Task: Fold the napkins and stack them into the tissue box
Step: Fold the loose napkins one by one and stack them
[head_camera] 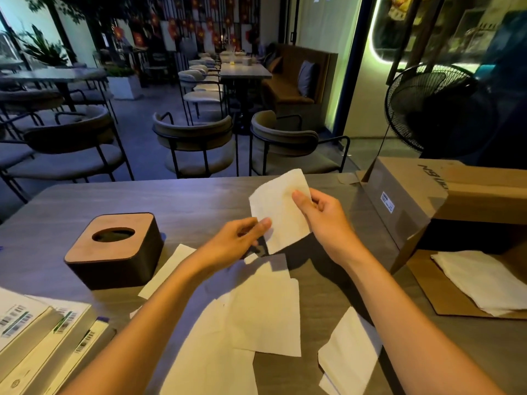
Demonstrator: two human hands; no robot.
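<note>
Above the grey table, both hands — left, right — pinch a soft white square napkin.

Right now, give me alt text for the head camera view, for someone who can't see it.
Two bare hands hold one white napkin up over a grey table, the left hand pinching its lower edge and the right hand its right edge. A lidded wooden-topped tissue box sits left, loose napkins lie below.
</note>
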